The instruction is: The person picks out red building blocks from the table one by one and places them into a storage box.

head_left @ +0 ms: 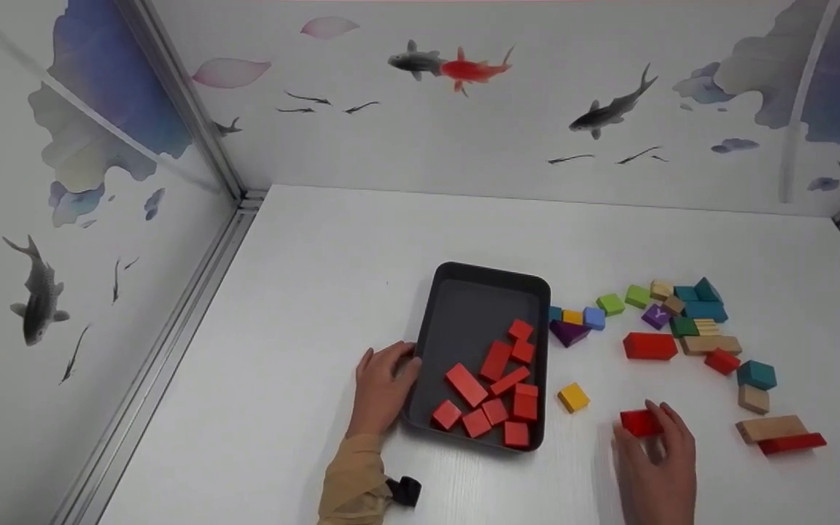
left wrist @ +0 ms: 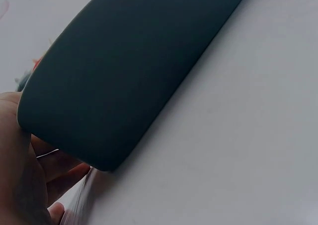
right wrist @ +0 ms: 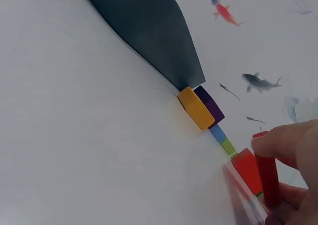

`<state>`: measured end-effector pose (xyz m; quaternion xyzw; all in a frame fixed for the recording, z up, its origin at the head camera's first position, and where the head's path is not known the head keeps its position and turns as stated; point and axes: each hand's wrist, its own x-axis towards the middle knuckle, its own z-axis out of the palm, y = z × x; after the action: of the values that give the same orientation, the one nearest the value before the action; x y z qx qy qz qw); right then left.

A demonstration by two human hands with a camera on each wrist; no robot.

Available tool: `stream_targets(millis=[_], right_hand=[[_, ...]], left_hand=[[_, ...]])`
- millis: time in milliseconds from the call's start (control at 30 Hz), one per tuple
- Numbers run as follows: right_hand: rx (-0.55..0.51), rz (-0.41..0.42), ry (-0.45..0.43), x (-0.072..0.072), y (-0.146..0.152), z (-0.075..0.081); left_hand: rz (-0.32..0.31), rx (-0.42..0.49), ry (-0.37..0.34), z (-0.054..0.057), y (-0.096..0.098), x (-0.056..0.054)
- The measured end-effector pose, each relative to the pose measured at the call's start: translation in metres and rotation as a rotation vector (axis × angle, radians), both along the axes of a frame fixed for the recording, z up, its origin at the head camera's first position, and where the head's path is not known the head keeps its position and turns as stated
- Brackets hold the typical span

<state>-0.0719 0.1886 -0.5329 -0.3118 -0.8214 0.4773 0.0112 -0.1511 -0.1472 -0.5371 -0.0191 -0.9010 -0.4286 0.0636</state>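
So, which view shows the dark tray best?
Head: it sees nearly all of the dark tray from above, including the red blocks inside. Both wrist views catch only part of its outside, with the interior hidden.

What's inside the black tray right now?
Inside the black tray are red blocks, bunched toward its near and right sides; no other colour shows. What lies directly beneath them is covered, and both wrist views show only the tray's outside.
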Motion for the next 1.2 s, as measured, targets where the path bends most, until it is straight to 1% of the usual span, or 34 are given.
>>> stream_targets(millis=[67,133,300,467,567,700,767,867,967,1033,1067,1133,1200], right_hand=[[-0.021,-0.019,0.037,-0.002,-0.005,0.002],[-0.022,-0.008,0.084,-0.005,-0.01,0.004],[0.004,0.063,0.245,-0.011,-0.026,0.006],[-0.015,0.117,0.356,-0.018,-0.038,0.015],[0.03,0.195,0.425,-0.024,-0.043,0.024],[0.177,0.343,0.546,-0.033,-0.052,0.042],[0.221,0.408,0.627,-0.037,-0.058,0.053],[0.235,0.504,0.765,-0.041,-0.07,0.072],[0.229,0.606,0.868,-0.047,-0.085,0.087],[0.227,0.653,0.901,-0.052,-0.094,0.093],[0.227,0.668,0.903,-0.055,-0.097,0.095],[0.222,0.675,0.904,-0.06,-0.1,0.097],[0.212,0.658,0.906,-0.065,-0.1,0.096]], left_hand=[[0.0,0.0,0.002,0.0,-0.001,0.0],[-0.005,0.005,0.007,0.0,-0.002,0.0],[-0.006,0.0,0.025,-0.003,-0.004,0.0],[0.004,-0.001,0.029,-0.005,-0.005,0.0],[0.005,0.001,0.021,-0.004,-0.005,-0.001],[0.004,0.0,0.022,-0.002,-0.003,-0.001],[0.002,-0.003,0.02,-0.002,-0.003,-0.001],[-0.002,-0.008,0.028,-0.002,-0.003,-0.002],[0.008,-0.016,0.043,-0.004,-0.005,-0.002],[0.017,-0.016,0.059,-0.007,-0.006,-0.003],[0.021,-0.015,0.065,-0.008,-0.006,-0.003],[0.026,-0.014,0.077,-0.011,-0.003,-0.005],[0.038,-0.004,0.095,-0.015,0.001,-0.007]])
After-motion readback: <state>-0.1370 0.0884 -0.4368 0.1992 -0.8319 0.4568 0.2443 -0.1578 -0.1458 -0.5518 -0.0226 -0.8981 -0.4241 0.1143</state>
